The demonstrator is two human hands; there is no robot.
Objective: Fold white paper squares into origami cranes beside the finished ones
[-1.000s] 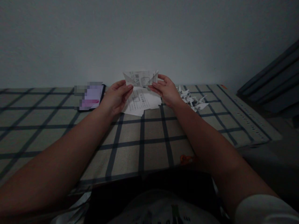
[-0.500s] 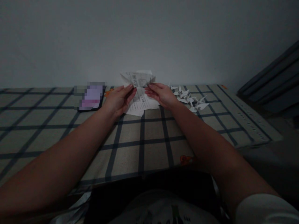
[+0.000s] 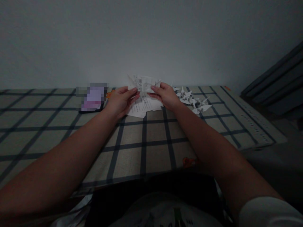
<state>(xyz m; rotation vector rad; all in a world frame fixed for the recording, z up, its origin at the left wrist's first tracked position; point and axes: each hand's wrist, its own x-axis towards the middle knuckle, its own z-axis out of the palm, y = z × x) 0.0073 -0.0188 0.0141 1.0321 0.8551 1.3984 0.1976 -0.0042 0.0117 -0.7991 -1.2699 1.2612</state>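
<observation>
A printed white sheet of paper (image 3: pixel 145 83), partly folded with its corners sticking up, is held between my two hands. My left hand (image 3: pixel 120 100) pinches its left lower edge between thumb and fingers. On the other side my right hand (image 3: pixel 167 96) grips the right part, the thumb lying on the near face. Beneath the hands, more printed sheets (image 3: pixel 139 109) lie stacked on the checked cloth. Just right of my right hand sit several folded paper cranes (image 3: pixel 194 100) in a loose cluster.
A phone (image 3: pixel 94 97) with a blurred-out screen lies at the left on the checked tablecloth (image 3: pixel 127 135). Behind the table rises a pale wall (image 3: pixel 151 37). A dark curtain (image 3: pixel 279 78) hangs at the far right, past the table's right edge.
The held paper has tilted and its upper flap has opened out, its left corner now pointing up. Both hands stay nearly in place, and my right thumb has moved onto the paper's face.
</observation>
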